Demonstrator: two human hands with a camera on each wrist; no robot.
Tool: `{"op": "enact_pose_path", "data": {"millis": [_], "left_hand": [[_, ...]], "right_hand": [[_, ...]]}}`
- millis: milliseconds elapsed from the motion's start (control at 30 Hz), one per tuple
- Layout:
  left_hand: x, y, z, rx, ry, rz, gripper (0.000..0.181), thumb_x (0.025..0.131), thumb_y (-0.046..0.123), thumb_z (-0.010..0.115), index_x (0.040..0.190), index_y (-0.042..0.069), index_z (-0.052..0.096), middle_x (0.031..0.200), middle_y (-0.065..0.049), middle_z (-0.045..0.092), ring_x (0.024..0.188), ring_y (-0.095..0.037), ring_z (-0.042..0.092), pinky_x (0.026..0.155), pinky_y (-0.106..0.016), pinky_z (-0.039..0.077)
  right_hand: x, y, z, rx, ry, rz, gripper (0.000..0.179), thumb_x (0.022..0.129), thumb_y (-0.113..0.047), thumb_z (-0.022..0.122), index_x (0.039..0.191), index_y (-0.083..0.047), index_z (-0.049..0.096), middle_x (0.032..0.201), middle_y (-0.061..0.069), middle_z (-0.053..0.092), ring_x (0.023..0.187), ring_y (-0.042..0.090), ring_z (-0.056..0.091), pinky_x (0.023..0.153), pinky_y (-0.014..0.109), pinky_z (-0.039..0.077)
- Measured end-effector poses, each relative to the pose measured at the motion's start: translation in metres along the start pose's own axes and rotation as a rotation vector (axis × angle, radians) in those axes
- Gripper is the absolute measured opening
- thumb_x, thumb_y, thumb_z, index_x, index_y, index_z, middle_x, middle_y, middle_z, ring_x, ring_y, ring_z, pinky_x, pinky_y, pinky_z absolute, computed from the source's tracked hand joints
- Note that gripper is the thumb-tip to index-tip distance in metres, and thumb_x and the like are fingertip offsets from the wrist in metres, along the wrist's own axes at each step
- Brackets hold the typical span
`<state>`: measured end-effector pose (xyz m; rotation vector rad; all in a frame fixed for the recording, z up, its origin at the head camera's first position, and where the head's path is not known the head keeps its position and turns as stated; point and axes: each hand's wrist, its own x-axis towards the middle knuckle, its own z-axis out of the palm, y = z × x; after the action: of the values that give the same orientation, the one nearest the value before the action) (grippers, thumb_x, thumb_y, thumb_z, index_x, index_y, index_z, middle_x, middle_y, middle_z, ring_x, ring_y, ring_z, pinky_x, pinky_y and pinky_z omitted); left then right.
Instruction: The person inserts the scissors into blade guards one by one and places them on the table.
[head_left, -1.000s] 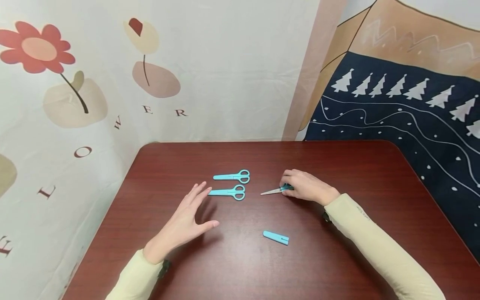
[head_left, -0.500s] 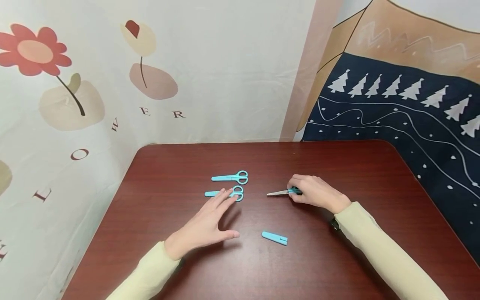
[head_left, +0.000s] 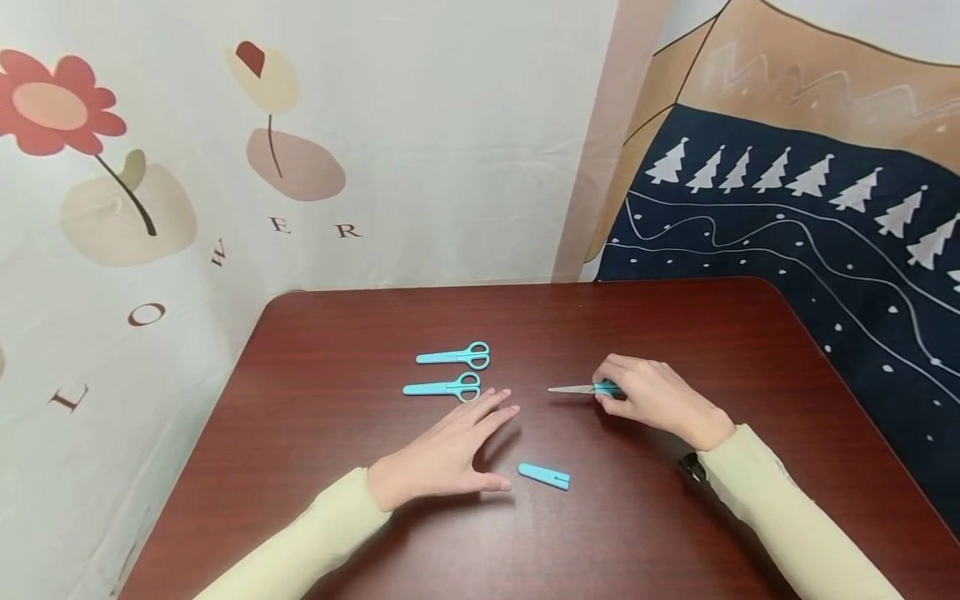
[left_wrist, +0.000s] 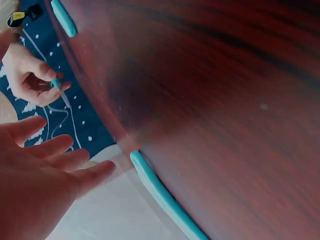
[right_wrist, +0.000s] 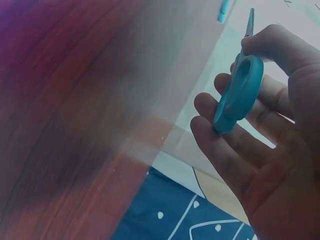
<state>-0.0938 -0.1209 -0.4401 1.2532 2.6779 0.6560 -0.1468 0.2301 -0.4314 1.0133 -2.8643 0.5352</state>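
Note:
My right hand (head_left: pixel 656 398) pinches a pair of light-blue-handled scissors (head_left: pixel 572 389), whose bare metal blades point left. In the right wrist view the scissors' handle loops (right_wrist: pixel 243 87) lie between thumb and fingers. My left hand (head_left: pixel 446 454) hovers with spread fingers and holds nothing; its fingertips are beside the handles of the nearer sheathed scissors (head_left: pixel 431 389). A second sheathed pair of scissors (head_left: pixel 444 357) lies parallel just behind. The loose blue blade cover (head_left: pixel 544 476) lies on the table, to the right of my left thumb.
The dark red-brown wooden table (head_left: pixel 360 325) has rounded far corners. Behind it hangs a pale cloth (head_left: pixel 450 150) printed with flowers and letters. A navy cloth (head_left: pixel 750 233) with white trees hangs along the right side.
My left hand has moved right, from over the nearer sheathed scissors' tip to beside their handles. My right hand has shifted slightly right with the bare scissors, whose blades now point more directly left.

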Motion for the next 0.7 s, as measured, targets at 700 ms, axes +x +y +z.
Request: {"op": "enact_pose_path", "data": {"millis": [700], "left_hand": [[0.036, 0.014, 0.018, -0.016, -0.106, 0.120, 0.082, 0.085, 0.047, 0.084, 0.151, 0.011, 0.050, 0.149, -0.004, 0.050, 0.135, -0.019, 0.050, 0.114, -0.033, 0.040]], "right_hand": [[-0.043, -0.001, -0.020, -0.024, 0.035, 0.053, 0.018, 0.088, -0.015, 0.083, 0.099, -0.017, 0.069, 0.089, -0.009, 0.058, 0.069, 0.001, 0.049, 0.059, 0.021, 0.049]]}}
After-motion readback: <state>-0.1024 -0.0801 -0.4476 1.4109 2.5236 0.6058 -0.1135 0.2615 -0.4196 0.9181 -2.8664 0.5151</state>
